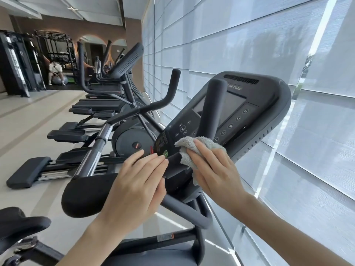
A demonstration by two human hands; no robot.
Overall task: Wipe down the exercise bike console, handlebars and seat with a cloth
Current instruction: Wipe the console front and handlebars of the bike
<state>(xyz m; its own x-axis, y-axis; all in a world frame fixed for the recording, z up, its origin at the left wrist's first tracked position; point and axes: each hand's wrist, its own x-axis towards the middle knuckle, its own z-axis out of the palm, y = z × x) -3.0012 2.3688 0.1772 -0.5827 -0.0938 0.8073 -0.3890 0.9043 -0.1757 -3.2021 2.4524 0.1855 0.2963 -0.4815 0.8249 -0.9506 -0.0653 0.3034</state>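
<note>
The seat [17, 221] sits at lower left. At centre, the left hand [138, 181] lays straight fingers on the lower edge of the console [249, 116]. Just right, the right hand [213, 169] presses the grey cloth [194, 148] onto it with flat fingers, below an upright handlebar [211, 106].

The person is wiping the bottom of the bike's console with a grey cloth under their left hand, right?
Not quite: the grey cloth is under the right hand, not the left. The head view shows it pressed on the bottom of the console; the left hand touches the console's edge bare.
</note>
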